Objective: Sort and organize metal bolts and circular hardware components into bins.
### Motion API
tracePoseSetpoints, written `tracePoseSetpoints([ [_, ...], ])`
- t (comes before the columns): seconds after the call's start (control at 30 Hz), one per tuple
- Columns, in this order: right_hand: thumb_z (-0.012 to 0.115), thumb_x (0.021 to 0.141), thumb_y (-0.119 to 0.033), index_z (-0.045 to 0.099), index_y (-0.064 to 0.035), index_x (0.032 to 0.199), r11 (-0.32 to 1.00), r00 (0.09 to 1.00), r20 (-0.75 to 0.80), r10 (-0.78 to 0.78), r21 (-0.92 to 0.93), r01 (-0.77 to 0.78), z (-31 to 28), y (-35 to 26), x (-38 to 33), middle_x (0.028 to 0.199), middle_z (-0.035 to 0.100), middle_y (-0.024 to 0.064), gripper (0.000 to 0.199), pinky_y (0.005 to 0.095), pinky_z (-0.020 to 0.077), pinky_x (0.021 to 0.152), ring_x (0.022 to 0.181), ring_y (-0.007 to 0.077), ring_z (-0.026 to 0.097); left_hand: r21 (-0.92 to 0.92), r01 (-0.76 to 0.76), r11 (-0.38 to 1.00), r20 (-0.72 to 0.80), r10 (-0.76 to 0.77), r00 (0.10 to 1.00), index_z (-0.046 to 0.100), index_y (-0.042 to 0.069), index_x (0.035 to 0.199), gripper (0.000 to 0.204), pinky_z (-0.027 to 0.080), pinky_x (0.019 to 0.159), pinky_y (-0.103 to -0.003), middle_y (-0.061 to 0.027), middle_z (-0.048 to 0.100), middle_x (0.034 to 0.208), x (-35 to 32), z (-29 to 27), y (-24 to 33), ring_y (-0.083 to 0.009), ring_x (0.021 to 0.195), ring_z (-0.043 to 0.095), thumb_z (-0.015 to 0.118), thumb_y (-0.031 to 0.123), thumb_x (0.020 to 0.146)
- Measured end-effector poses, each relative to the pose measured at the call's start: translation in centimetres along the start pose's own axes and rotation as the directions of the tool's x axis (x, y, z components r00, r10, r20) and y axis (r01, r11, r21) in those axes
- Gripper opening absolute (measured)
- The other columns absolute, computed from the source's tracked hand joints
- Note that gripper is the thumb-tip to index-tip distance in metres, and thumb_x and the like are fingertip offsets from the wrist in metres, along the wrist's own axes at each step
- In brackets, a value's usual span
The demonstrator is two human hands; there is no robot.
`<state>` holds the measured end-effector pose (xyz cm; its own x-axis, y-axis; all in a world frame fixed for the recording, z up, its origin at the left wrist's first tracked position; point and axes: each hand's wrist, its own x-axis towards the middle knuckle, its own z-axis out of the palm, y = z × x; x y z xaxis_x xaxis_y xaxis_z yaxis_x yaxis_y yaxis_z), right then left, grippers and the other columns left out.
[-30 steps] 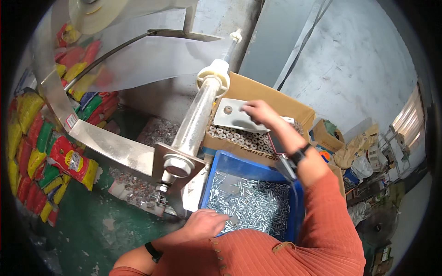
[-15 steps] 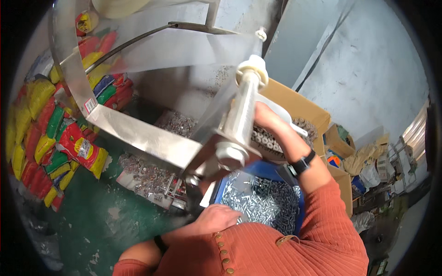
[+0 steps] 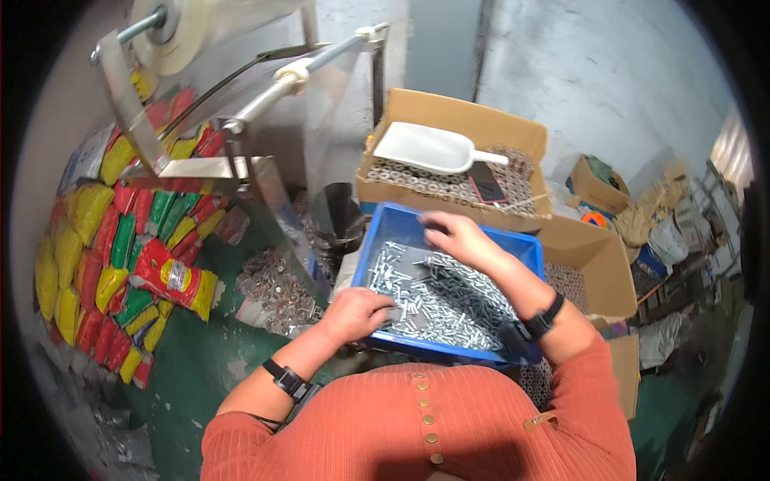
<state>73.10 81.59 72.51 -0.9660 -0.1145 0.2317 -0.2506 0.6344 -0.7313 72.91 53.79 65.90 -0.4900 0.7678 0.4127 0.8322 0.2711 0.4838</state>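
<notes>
Screws [image 3: 449, 301] under both hands, blue bin [image 3: 385, 232].

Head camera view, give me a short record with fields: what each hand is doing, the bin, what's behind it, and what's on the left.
left hand: rests on the near left edge of the blue bin, fingers curled on some screws
right hand: reaches into the bin's far end, over the screws
bin contents: loose silver screws, heaped
behind bin: cardboard box of small ring-shaped metal parts, a white scoop lying on them
left side: metal frame with clear film roll; coloured packets piled on the floor
</notes>
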Motion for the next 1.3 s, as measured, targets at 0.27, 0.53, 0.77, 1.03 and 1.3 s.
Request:
tracePoseSetpoints([
  [0.27, 0.062, 0.089, -0.017, 0.068, -0.0022, 0.112, 0.957, 0.970, -0.064, 0.233, -0.161, -0.241, -4.8, 2.6, -22.2, 0.103, 0.069, 0.0228, 0.028, 0.0421, 0.0526, 0.085, 0.096, 0.0387, 0.066, 0.167, 0.083, 0.983, 0.158, -0.109, 0.981, 0.075, 0.013, 0.098, 0.020, 0.054, 0.076, -0.043, -0.0136, 0.071, 0.089, 1.1, 0.0, 1.4, -0.0332, 0.084, 0.068, 0.066, 0.018, 0.082],
  [0.53, 0.064, 0.087, -0.004, 0.066, -0.0012, 0.112, 0.981, 0.888, -0.458, 0.030, -0.158, -0.114, -2.5, -0.7, -33.1, 0.101, 0.066, 0.0180, 0.025, 0.0409, 0.0521, 0.083, 0.095, 0.0354, 0.065, -0.218, 0.251, 0.943, -0.017, -0.260, 0.965, 0.073, -0.001, 0.101, 0.021, 0.053, 0.074, -0.030, -0.0098, 0.074, 0.088, 14.2, -1.1, 3.2, -0.0132, 0.080, 0.068, 0.067, 0.016, 0.091],
  [0.77, 0.064, 0.090, -0.006, 0.066, -0.0017, 0.112, 0.938, 0.760, -0.580, 0.295, 0.022, -0.347, -1.4, -1.2, -39.9, 0.094, 0.068, 0.0168, 0.023, 0.0377, 0.0519, 0.076, 0.086, 0.0327, 0.065, 0.316, 0.271, 0.909, -0.163, -0.229, 0.960, 0.072, 0.008, 0.111, 0.033, 0.054, 0.086, -0.040, -0.0163, 0.073, 0.100, 26.1, 1.2, -2.9, -0.0309, 0.093, 0.070, 0.071, 0.023, 0.082],
  [1.03, 0.062, 0.091, -0.009, 0.066, -0.0022, 0.113, 0.813, 0.573, -0.615, 0.542, 0.212, -0.542, 0.8, 0.3, -50.0, 0.104, 0.070, 0.0183, 0.024, 0.0369, 0.0530, 0.083, 0.094, 0.0337, 0.068, 0.526, 0.121, 0.842, 0.059, -0.178, 0.982, 0.054, 0.012, 0.137, 0.064, 0.046, 0.102, -0.043, -0.0226, 0.059, 0.130, 30.8, 4.1, -7.2, -0.0357, 0.119, 0.058, 0.075, 0.027, 0.078],
  [1.3, 0.063, 0.089, -0.010, 0.067, -0.0007, 0.112, 0.566, 0.301, -0.684, 0.665, 0.198, -0.800, 6.7, 5.2, -60.9, 0.100, 0.069, 0.0237, 0.025, 0.0421, 0.0531, 0.082, 0.092, 0.0397, 0.068, 0.454, 0.106, 0.885, 0.184, -0.209, 0.960, 0.051, 0.016, 0.141, 0.065, 0.045, 0.103, -0.041, -0.0223, 0.062, 0.127, 31.1, 3.8, -9.2, -0.0370, 0.121, 0.058, 0.072, 0.018, 0.079],
])
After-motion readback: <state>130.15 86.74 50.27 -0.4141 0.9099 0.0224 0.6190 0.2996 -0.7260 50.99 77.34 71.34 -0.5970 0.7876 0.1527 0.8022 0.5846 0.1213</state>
